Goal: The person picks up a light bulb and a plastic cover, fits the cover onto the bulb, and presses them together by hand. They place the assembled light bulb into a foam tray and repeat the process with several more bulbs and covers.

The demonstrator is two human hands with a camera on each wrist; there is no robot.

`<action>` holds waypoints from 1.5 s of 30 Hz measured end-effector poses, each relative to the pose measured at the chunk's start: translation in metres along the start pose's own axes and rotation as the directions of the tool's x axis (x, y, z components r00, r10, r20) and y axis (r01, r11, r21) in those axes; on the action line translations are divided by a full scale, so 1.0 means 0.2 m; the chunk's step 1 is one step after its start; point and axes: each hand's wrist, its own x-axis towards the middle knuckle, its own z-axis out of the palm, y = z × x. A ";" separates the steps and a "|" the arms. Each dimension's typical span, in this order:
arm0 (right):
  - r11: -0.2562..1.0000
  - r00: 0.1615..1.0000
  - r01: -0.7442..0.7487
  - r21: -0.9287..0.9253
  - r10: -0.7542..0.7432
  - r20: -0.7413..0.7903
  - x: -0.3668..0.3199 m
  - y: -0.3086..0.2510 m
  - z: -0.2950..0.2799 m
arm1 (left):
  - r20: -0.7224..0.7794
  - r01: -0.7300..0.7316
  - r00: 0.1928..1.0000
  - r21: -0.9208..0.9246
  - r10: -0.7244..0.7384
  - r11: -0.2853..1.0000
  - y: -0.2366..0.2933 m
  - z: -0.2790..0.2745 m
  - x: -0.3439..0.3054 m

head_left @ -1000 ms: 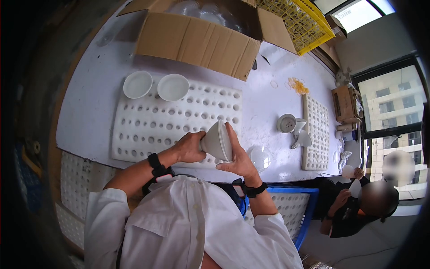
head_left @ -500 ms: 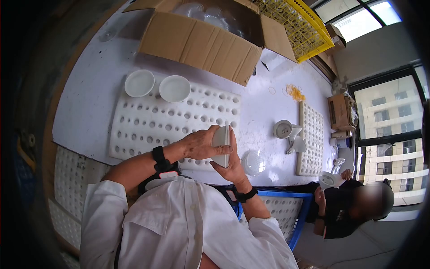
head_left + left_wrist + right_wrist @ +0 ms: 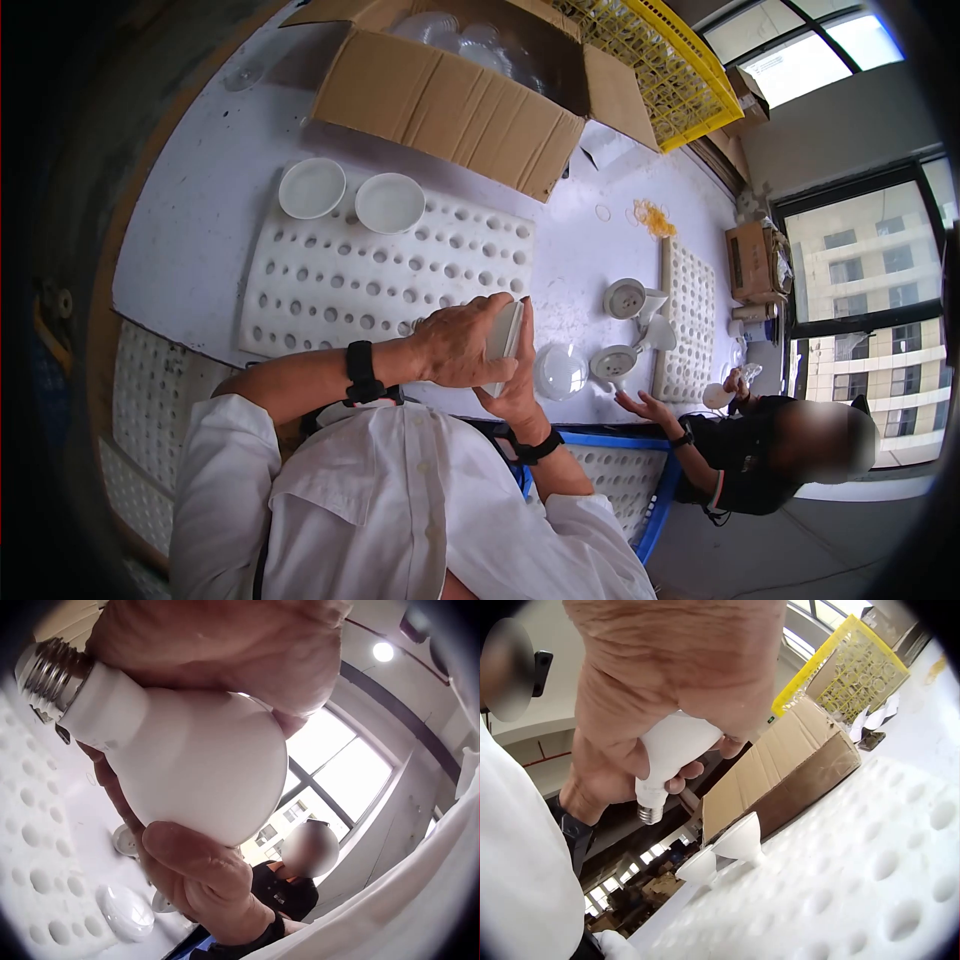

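Note:
Both hands hold a white light bulb (image 3: 504,335) with a metal screw base (image 3: 51,675), close over the near edge of the foam board. My left hand (image 3: 462,342) grips one side of the bulb, its fingers across the wide end. From the other side my right hand (image 3: 515,385) holds it, thumb (image 3: 199,859) on the wide rim. In the right wrist view the screw base points down. Two white cone-shaped pieces (image 3: 312,188) stand wide end up in the holed foam board (image 3: 345,290). Beside my right hand lies a clear dome (image 3: 561,372).
A cardboard box (image 3: 450,110) of clear domes stands at the back, next to a yellow crate (image 3: 690,70). White lamp pieces (image 3: 613,362) lie to the right, near a second foam board (image 3: 688,320). Another person (image 3: 760,450) works there. A blue crate (image 3: 655,505) sits below the table edge.
My left hand has moved from the bulb's neck to its wide end, and the bulb has turned. The other person has set a white lamp piece on the table and now holds one hand out, open.

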 end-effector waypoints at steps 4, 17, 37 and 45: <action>0.941 0.966 0.250 -0.228 -0.259 -0.009 0.02 -0.02 0.00 | -0.072 -0.065 0.995 -0.012 0.064 0.998 0.01 0.02 -0.03; 0.903 0.936 0.342 -0.261 -0.351 0.013 0.06 -0.01 -0.07 | -0.235 -0.232 0.950 -0.079 0.208 0.970 0.01 0.05 -0.05; 0.961 0.995 0.098 -0.257 -0.094 0.029 0.26 -0.20 -0.03 | 0.239 0.207 0.968 -0.933 -0.077 -0.295 -0.47 0.00 -0.09; 0.954 0.967 -0.211 -0.214 0.236 0.099 0.26 -0.23 0.03 | 0.122 0.146 0.964 -0.985 -0.236 0.088 -0.47 -0.06 -0.19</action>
